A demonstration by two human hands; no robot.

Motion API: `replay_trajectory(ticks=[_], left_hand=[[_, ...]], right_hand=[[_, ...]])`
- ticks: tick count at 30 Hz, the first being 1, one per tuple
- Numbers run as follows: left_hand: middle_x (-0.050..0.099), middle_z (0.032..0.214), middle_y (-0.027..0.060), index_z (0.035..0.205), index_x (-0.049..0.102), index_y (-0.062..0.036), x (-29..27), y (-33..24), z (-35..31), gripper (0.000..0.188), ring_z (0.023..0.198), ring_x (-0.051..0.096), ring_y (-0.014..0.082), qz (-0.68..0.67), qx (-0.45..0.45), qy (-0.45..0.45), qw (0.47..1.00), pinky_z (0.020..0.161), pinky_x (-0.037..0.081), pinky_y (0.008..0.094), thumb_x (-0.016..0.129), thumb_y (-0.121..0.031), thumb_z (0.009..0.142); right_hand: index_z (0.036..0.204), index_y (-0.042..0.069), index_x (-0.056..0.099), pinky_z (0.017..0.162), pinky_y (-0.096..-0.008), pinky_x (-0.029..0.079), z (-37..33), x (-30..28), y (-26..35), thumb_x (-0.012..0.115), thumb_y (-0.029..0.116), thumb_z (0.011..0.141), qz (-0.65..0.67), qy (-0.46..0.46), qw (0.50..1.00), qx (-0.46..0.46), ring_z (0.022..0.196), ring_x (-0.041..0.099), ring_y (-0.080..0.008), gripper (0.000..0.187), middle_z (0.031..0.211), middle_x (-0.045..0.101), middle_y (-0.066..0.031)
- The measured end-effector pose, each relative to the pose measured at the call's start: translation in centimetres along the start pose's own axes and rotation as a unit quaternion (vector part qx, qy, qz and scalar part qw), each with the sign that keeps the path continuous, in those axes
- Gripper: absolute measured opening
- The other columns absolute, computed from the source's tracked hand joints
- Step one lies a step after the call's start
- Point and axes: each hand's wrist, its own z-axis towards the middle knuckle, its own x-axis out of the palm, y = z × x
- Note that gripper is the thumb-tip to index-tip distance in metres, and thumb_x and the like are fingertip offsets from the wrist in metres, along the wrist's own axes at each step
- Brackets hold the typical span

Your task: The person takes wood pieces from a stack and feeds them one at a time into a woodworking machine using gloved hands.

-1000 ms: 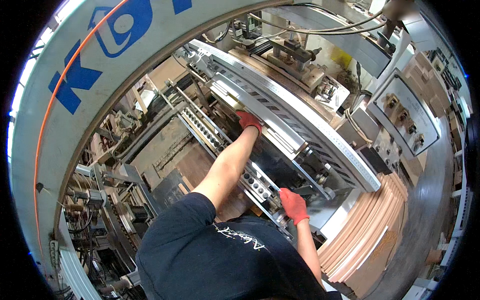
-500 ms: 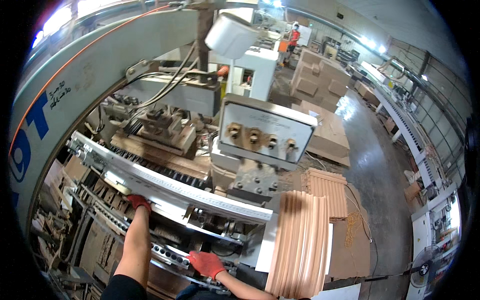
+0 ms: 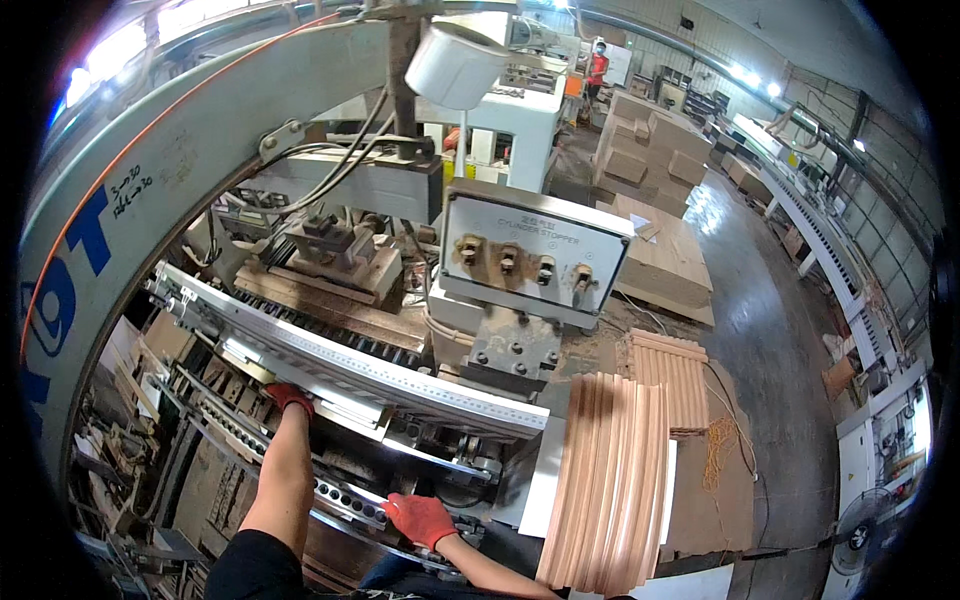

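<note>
- Both hands wear red gloves and are on the machine at lower left of the frame. Left hand (image 3: 289,398) reaches up under the long perforated grey metal rail (image 3: 350,365); fingers curled against its underside, but whether they clamp anything I cannot tell.
- Right hand (image 3: 421,518) lies lower, palm down, fingers spread flat on the lower drilled steel bar (image 3: 345,497); pressing or resting rather than gripping.
- Key relation: both bars run on a diagonal, from upper left down to lower right. The left hand sits about mid-length on the upper rail, the right hand nearer the lower-right end of the lower bar.
- Left hand is the nearer one to the upper rail; right forearm enters from the bottom edge.
- Stack of pale curved wooden mouldings (image 3: 610,480) stands just right of the right hand, long axis near vertical in the frame, untouched.
- Grey switch box with four toggle levers (image 3: 530,255) sits above the rail, centre of frame, well apart from both hands.
</note>
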Motion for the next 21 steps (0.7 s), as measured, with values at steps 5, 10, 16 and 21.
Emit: replay_trajectory(ticks=[5,10,16,21], left_hand=[[0.064,0.131,0.0050,0.129,0.066,-0.0166,-3.2,0.8,-2.7,0.058,0.115,0.064,0.0253,-0.002,-0.008,0.000,1.000,0.089,0.051,0.0501,0.066,-0.053,0.083],[0.063,0.134,0.0039,0.132,0.063,-0.0166,-1.3,0.1,-0.9,0.047,0.122,0.059,0.0272,-0.005,0.008,0.006,1.000,0.096,0.044,0.0605,0.049,-0.044,0.097],[0.057,0.139,0.0069,0.141,0.053,-0.0156,-2.4,-0.6,-1.2,0.047,0.124,0.058,0.0273,-0.061,0.035,-0.051,0.996,0.102,0.037,0.0656,0.038,-0.038,0.103],[0.058,0.137,0.0103,0.145,0.043,-0.0121,-2.5,-0.2,-3.2,0.050,0.121,0.060,0.0265,-0.141,0.042,-0.049,0.988,0.104,0.042,0.0517,0.035,-0.040,0.104]], right_hand=[[0.100,0.012,0.061,0.063,-0.0491,0.051,-0.1,0.3,0.0,0.044,0.044,0.101,-0.001,-0.023,1.000,-0.005,0.076,0.067,-0.0362,0.037,0.079,0.069,-0.0146],[0.098,0.012,0.061,0.065,-0.0512,0.051,0.2,0.3,-0.1,0.043,0.044,0.100,-0.006,0.000,1.000,-0.001,0.079,0.065,-0.0400,0.037,0.081,0.068,-0.0169],[0.098,0.011,0.064,0.069,-0.0515,0.051,0.3,0.2,0.3,0.041,0.047,0.100,-0.038,0.002,0.999,0.012,0.083,0.067,-0.0394,0.042,0.087,0.070,-0.0174],[0.102,0.012,0.058,0.070,-0.0507,0.053,0.6,-0.5,1.0,0.043,0.035,0.099,-0.133,0.061,0.989,-0.002,0.088,0.066,-0.0375,0.028,0.096,0.068,-0.0141]])
